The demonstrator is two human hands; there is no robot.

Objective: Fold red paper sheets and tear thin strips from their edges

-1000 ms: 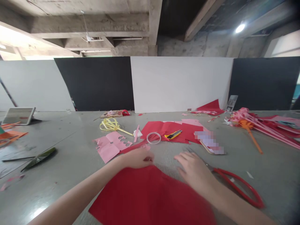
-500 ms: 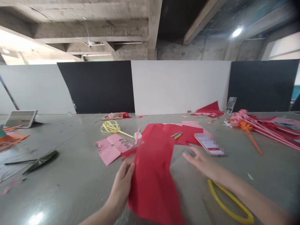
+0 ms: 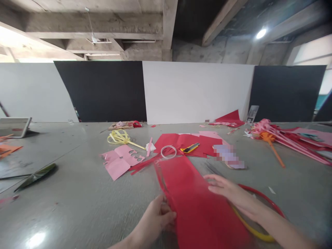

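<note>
A long red sheet (image 3: 197,200) slants across the grey surface toward the bottom edge. My left hand (image 3: 162,215) pinches its left edge, with a thin red strip running up beside the sheet. On the right side of the sheet, my right hand (image 3: 220,186) has its fingers extended and holds nothing visible. Beyond the sheet lie a clear ring (image 3: 168,152) and a yellow cutter (image 3: 190,148), both on red paper. A red and yellow hoop (image 3: 267,199) passes under my right forearm.
Left of centre lie pink cut paper (image 3: 121,160) and a yellow ribbon bundle (image 3: 119,137). A phone (image 3: 229,157) is at right, with an orange stick (image 3: 276,154) and pink strips (image 3: 287,138) beyond. A green leaf (image 3: 38,176) lies far left.
The red sheet has shifted right and toward me, uncovering the clear ring and more of the cutter. My left hand has moved right and down; my right hand is slightly lower, now over the sheet's edge.
</note>
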